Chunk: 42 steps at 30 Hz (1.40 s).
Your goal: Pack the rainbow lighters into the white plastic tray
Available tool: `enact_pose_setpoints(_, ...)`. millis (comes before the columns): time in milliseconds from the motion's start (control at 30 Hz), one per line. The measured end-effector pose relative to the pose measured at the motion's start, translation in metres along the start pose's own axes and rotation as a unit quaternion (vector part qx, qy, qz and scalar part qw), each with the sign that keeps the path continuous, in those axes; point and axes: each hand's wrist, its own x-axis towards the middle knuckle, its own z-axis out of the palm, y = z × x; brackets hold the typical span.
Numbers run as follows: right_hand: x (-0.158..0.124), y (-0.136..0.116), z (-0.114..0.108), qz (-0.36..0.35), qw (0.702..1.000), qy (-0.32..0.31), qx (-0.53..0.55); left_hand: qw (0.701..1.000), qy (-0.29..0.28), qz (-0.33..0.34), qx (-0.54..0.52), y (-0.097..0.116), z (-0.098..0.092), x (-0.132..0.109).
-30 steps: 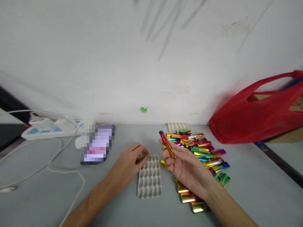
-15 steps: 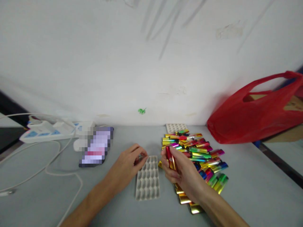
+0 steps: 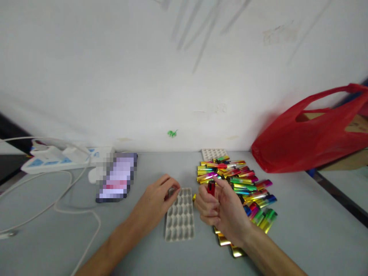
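A grey tray (image 3: 180, 215) with rows of small oval slots lies flat on the table in front of me. My left hand (image 3: 159, 197) is at its upper left corner, fingers curled and thumb and fingertips pinching the edge. Just right of the tray, my right hand (image 3: 222, 209) is raised with its fingers wrapped around a shiny red lighter (image 3: 211, 187); its top end points up and its lower part is hidden in the fist. Behind and beneath that hand spreads a pile of metallic multicoloured lighters (image 3: 244, 188), partly covered by the hand and forearm.
A second pale tray (image 3: 214, 154) lies against the wall behind the pile. On the right stands a red plastic bag (image 3: 310, 134). To the left are a phone (image 3: 117, 176), a white power strip (image 3: 63, 159) and a loose white cable (image 3: 71, 212).
My right hand has turned, so the red lighter now stands more upright, with its end towards me and less of its side showing. The left hand stays at the tray's corner.
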Motion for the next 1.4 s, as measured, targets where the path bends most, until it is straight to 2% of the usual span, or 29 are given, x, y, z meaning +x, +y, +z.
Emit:
enact_pose_setpoints(100, 0.0, -0.001, -0.001, 0.014, 1.0, -0.017, 0.015, 1.0, 0.008, -0.008, -0.004, 0.001, 0.002, -0.001)
enact_pose_setpoints(300, -0.001, -0.002, -0.002, -0.006, 1.0, -0.019, 0.014, 0.999, 0.017, -0.036, -0.03, 0.001, 0.0, 0.001)
enact_pose_setpoints(500, -0.001, 0.001, -0.005, -0.018, 0.998, -0.024, 0.053, 0.993, 0.02, -0.093, -0.067, 0.002, -0.007, 0.005)
enact_pose_setpoints(733, -0.002, -0.005, -0.002, -0.03, 0.996, 0.001, 0.082, 0.979, 0.003, -0.157, -0.131, 0.0, -0.009, 0.007)
enact_pose_setpoints(967, -0.002, -0.003, -0.004, -0.024, 0.996, -0.019, 0.082, 0.982, 0.002, -0.135, -0.129, -0.002, -0.007, 0.008)
enact_pose_setpoints(1167, 0.001, -0.003, -0.005, -0.033, 0.996, -0.007, 0.078, 0.986, 0.002, -0.117, -0.12, -0.004, -0.007, 0.008)
enact_pose_setpoints(1300, 0.0, -0.003, 0.0, -0.032, 0.999, 0.014, 0.041, 0.988, 0.012, -0.103, -0.115, -0.004, -0.005, 0.007)
enact_pose_setpoints(1400, 0.0, -0.001, 0.003, -0.048, 0.999, 0.02, -0.01, 0.99, 0.043, -0.089, -0.103, -0.001, -0.003, 0.006)
